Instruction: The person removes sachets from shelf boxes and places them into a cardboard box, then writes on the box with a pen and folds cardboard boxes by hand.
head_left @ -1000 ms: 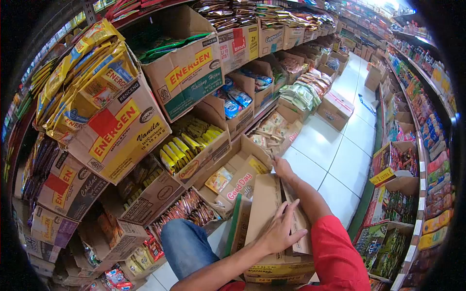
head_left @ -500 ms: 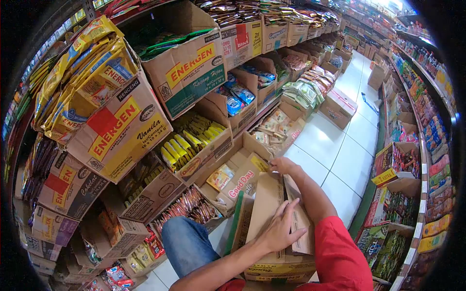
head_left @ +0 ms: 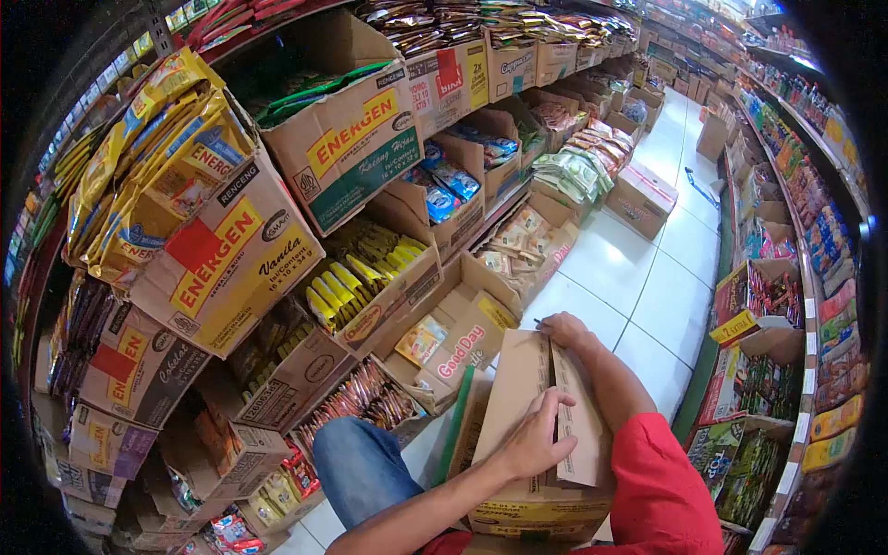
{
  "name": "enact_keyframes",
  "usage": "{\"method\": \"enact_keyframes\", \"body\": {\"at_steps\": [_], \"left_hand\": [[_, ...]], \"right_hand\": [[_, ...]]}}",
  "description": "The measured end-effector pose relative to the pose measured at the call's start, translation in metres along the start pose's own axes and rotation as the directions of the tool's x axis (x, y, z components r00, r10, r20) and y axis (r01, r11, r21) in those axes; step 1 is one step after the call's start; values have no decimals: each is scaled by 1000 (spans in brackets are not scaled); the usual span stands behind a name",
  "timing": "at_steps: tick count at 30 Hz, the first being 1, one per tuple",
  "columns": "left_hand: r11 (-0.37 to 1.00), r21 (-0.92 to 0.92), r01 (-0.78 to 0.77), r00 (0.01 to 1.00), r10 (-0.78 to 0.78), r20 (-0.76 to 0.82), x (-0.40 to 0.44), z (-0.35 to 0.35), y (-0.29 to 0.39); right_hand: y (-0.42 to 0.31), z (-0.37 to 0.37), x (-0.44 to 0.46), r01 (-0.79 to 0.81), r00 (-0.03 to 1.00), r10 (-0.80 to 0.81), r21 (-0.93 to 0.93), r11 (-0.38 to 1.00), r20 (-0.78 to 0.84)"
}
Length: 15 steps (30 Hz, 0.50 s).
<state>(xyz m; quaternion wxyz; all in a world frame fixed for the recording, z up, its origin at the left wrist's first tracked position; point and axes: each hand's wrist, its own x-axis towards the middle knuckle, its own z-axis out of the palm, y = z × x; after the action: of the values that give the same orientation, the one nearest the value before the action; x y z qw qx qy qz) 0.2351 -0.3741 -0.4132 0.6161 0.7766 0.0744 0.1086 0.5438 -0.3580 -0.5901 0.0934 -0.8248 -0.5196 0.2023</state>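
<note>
In front of me is a cardboard box (head_left: 513, 398) with its two long top flaps nearly meeting and a dark gap between them. My left hand (head_left: 544, 433) rests on the flaps near the gap, its fingers apart and slightly bent. At the box's far end, my right hand (head_left: 569, 331) is closed, and a small dark tip pokes out from its fingers; the rest of that object is hidden. Yellow print with "Vanila" shows on the box's near side. Against its left side stands another carton (head_left: 460, 430) with a green edge.
To the left, shelves hold open cartons of sachets, including an Energen Vanila carton (head_left: 227, 259). A Good Day carton (head_left: 458, 356) sits low beyond my knee (head_left: 361, 467). A closed box (head_left: 640, 199) stands on the white tiled floor (head_left: 592, 273). More stocked shelves (head_left: 786, 370) line the right.
The box flaps have come closer together, narrowing the gap. My right hand has shifted slightly right, and the dark tip now shows. The left hand's fingers are more bent.
</note>
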Motion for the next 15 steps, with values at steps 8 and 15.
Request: {"method": "enact_keyframes", "body": {"at_steps": [8,15], "left_hand": [[999,33,-42,999,42,2,4,9,4],[998,0,-67,998,67,-4,3,7,1]], "right_hand": [[-7,-8,-15,114,975,-110,8,993,-193],[-30,-25,-39,338,902,-247,223,915,-353]]}}
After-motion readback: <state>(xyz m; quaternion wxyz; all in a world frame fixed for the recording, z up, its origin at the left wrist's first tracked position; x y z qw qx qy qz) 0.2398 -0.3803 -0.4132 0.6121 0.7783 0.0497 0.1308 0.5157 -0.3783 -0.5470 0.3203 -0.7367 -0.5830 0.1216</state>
